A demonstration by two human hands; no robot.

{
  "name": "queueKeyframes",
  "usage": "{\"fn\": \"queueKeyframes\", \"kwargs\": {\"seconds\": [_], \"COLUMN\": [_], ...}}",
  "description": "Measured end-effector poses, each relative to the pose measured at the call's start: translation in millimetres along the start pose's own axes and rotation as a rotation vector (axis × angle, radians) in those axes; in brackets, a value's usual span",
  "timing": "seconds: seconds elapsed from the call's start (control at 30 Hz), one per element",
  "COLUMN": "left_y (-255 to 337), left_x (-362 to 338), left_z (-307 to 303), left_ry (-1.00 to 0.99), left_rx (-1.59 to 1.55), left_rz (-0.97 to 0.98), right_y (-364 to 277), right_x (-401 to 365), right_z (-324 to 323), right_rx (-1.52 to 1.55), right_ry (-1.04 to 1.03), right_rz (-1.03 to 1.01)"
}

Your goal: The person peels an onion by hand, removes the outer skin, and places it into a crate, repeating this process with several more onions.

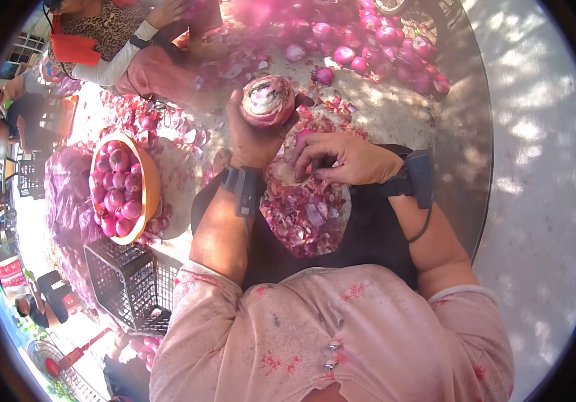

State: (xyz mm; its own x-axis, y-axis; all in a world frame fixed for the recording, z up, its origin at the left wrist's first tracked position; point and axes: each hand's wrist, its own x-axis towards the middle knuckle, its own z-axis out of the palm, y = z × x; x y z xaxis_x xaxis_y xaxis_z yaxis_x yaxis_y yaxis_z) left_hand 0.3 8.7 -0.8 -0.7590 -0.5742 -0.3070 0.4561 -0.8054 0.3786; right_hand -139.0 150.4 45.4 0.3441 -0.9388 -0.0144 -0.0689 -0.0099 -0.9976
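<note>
A large onion [268,102] with pale, dirt-marked outer layers rests in my left hand [256,137], whose fingers curl round it from below. Just to the right and lower is my right hand [351,157], its fingers bent together over a loose piece of purple onion skin; what they pinch is too small to name. The two hands are apart. Below them, between my legs, lies a heap of onion skins [304,218]. Dark devices are strapped on both my wrists.
An orange bowl [148,191] of red onions stands at the left, with a black crate [121,285] below it and a purple net sack [67,194] beside it. Many onions [388,50] lie at the top. A co-worker [123,50] sits at the upper left.
</note>
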Motion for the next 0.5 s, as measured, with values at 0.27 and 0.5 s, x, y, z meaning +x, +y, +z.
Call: {"fn": "queueKeyframes", "kwargs": {"seconds": [0.27,0.5], "left_y": [-2.5,-14.8], "left_x": [-5.2,-5.3], "left_z": [1.1,2.0], "left_ry": [-0.089,-0.295], "left_rx": [0.081,0.125], "left_rz": [0.073,0.134], "right_y": [33.8,50.7], "right_x": [15.4,34.6], "right_z": [-0.7,3.6], "right_rx": [0.055,0.172], "right_ry": [0.645,0.807], "right_rz": [0.09,-0.138]}}
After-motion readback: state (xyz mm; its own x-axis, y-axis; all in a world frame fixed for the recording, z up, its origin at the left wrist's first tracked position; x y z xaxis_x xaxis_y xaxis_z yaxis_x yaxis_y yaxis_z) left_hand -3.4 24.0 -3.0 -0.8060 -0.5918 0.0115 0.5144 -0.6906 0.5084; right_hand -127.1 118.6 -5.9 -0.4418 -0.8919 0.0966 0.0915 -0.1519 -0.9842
